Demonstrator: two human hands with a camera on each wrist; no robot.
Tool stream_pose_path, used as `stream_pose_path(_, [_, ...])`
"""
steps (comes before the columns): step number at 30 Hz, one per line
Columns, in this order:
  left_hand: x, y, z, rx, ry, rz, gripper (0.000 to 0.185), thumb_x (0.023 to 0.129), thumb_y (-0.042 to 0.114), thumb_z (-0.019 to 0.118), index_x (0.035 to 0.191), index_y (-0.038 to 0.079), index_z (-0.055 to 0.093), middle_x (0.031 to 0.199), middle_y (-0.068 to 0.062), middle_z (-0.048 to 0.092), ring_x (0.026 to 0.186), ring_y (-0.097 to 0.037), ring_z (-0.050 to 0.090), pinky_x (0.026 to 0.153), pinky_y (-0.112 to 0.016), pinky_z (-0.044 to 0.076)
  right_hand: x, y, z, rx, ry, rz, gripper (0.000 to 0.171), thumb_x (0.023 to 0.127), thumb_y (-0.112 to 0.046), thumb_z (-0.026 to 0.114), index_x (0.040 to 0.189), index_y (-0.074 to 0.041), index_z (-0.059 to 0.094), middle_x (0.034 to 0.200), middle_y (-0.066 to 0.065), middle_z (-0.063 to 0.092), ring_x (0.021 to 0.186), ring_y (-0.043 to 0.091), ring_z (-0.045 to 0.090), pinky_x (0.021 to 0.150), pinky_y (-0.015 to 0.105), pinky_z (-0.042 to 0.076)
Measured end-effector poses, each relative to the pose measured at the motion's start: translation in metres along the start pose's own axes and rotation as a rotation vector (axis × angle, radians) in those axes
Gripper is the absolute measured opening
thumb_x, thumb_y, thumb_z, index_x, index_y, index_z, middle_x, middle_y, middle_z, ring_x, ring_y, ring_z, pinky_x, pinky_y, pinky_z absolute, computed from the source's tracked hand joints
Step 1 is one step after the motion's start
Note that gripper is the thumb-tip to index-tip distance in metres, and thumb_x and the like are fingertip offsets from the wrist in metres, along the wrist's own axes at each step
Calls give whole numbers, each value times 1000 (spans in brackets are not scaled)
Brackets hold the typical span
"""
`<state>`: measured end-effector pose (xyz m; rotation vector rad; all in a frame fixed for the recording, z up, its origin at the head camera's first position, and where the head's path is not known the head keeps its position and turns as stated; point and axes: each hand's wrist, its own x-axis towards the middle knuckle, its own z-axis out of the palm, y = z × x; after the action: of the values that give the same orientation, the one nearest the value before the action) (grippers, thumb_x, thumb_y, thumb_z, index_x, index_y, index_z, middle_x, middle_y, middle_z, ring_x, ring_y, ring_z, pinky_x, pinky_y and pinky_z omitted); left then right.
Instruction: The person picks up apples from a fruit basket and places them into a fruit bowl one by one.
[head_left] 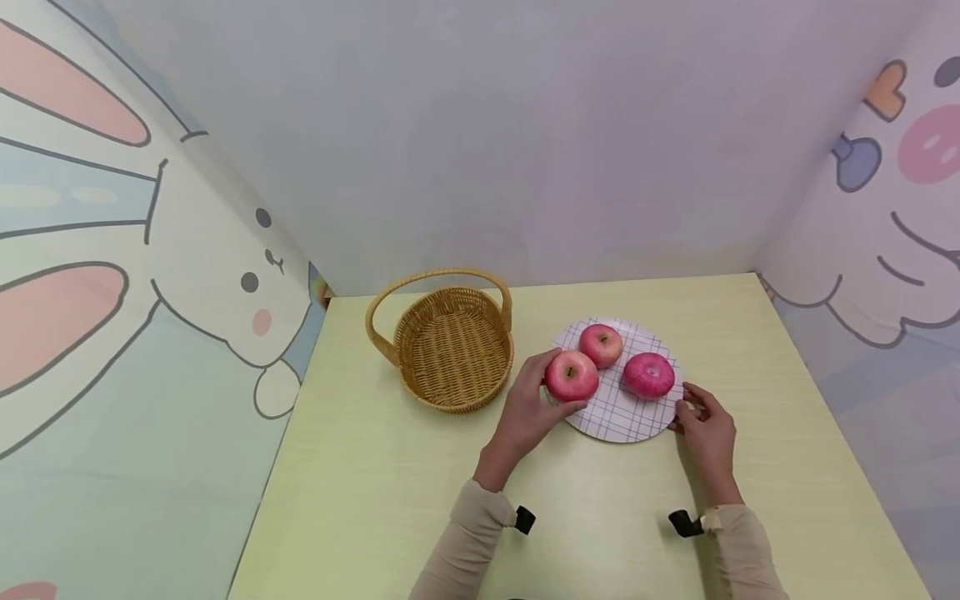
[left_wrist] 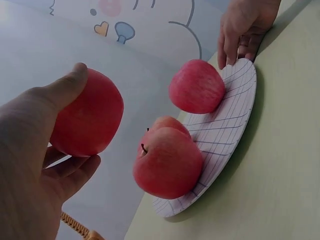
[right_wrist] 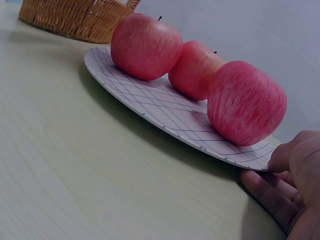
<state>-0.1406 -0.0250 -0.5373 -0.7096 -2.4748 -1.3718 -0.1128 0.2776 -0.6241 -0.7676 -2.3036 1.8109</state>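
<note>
Three red apples sit around a white plate (head_left: 622, 421) with a blue grid pattern. My left hand (head_left: 562, 383) grips the left apple (head_left: 573, 375) at the plate's left edge, thumb on the near side and fingers round the far side. In the left wrist view the held apple (left_wrist: 95, 115) sits between thumb and fingers. The far apple (head_left: 601, 344) and the right apple (head_left: 648, 375) rest on the plate. My right hand (head_left: 686, 410) pinches the plate's right rim (right_wrist: 250, 160), with its fingers (right_wrist: 270, 197) under the edge.
An empty wicker basket (head_left: 453, 350) with a hoop handle stands left of the plate, close to my left hand. The pale green table (head_left: 390, 483) is walled in by cartoon-printed panels on the left, back and right.
</note>
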Motion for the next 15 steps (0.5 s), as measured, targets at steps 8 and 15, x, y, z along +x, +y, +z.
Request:
stream_pose_path(8, [-10, 6, 27, 4, -32, 25, 84, 82, 29, 91, 151, 13, 47, 143, -1, 57, 130, -15, 57, 109, -30, 53, 0, 1, 2, -3, -5, -3, 48, 105, -19, 61, 152, -10, 54, 133, 12, 59, 71, -3, 65, 66, 15, 59])
stream_pose_path(15, [-24, 19, 55, 96, 50, -20, 84, 78, 33, 93, 147, 12, 49, 136, -3, 60, 125, -16, 60, 104, -26, 54, 1, -1, 0, -4, -4, 13, 49, 105, -19, 60, 153, -11, 52, 137, 13, 58, 72, -3, 64, 66, 16, 59])
